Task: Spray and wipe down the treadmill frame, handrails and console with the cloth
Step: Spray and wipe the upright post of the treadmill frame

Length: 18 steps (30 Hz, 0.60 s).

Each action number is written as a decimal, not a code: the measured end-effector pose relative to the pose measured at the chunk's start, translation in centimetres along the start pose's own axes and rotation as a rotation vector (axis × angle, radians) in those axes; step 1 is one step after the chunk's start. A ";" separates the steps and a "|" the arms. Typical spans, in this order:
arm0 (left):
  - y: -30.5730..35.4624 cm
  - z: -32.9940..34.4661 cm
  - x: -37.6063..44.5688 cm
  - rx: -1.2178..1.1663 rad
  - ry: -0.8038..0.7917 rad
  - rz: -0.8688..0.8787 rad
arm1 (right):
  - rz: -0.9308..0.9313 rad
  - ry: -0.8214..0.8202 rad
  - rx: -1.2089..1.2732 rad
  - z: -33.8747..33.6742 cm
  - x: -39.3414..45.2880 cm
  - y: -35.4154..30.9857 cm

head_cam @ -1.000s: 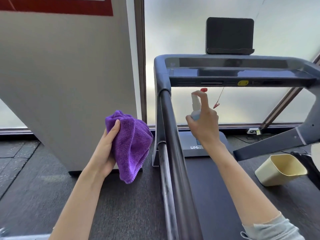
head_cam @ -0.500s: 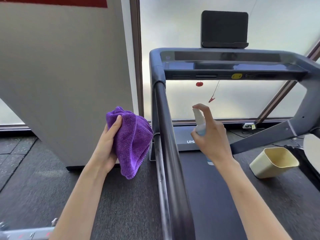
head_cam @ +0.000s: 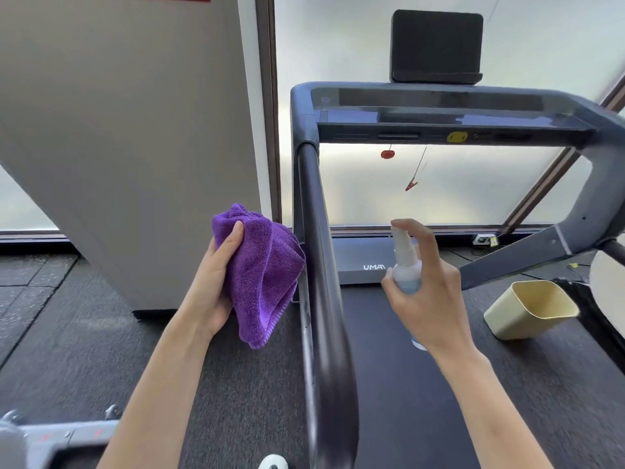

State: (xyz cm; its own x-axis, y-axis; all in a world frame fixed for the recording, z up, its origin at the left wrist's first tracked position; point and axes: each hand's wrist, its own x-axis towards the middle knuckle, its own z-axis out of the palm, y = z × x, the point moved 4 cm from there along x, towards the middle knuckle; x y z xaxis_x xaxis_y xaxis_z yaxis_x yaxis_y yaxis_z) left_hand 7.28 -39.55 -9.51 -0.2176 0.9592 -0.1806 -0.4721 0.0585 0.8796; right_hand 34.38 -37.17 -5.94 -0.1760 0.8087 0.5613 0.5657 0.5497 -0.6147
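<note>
Left of the handrail [head_cam: 318, 265], the left hand [head_cam: 211, 289] has a bunched purple cloth [head_cam: 263, 275] gripped, thumb over the top, with the cloth's edge right up against the rail. On the rail's other side the right hand [head_cam: 429, 292] is wrapped round a small spray bottle [head_cam: 404, 265], index finger on the nozzle, aimed roughly toward the rail. Past the rail's far end sits the console [head_cam: 453, 113], not yet touched.

Cloth looks soft and floppy, super light, so I'd keep it wadded in the palm so it doesn't drape. Bottle is small, light plastic, probably a bit slick; hold it round the body. Can't really tell how much liquid's in it, the hand covers most of it.

Right of the rail, a cream bin [head_cam: 531, 313] lies tipped on the floor; looks empty as far as I can see.
</note>
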 end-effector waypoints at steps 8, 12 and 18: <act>-1.2 0.2 -2.4 -0.037 0.031 -0.023 | 0.092 -0.059 -0.016 0.7 -2.4 0.3; -1.0 0.6 -3.9 0.001 0.069 0.012 | 0.131 -0.052 0.026 0.6 -2.3 0.4; -0.4 4.1 -6.6 0.136 0.109 0.222 | 0.143 -0.054 0.070 0.5 -2.6 0.4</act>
State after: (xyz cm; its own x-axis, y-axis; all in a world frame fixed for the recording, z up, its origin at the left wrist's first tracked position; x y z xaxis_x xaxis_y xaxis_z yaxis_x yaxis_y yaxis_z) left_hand 12.42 -44.73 -6.87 -0.3971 0.9176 -0.0171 -0.2853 -0.1057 0.9526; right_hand 34.64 -38.90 -7.94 -0.1421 0.8888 0.4356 0.5309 0.4399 -0.7243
